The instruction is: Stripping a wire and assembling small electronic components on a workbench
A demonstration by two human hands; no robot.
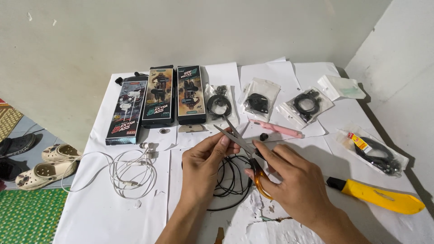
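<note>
My right hand [294, 180] grips a pair of scissors [244, 147] by their orange handles, blades open and pointing up-left. My left hand [203, 162] pinches something small at the blades, fingertips touching the lower blade; what it holds is too small to tell, probably the black cable. A coil of black earphone cable [230, 178] lies on the white paper under both hands.
White earphones [131, 169] lie to the left. Three dark boxes [158, 99] and several plastic bags of black cable [305, 105] line the back. A pink tool [278, 129], a yellow cutter [379, 196], another bagged cable [375, 151]. Sandals [45, 167] on the floor at left.
</note>
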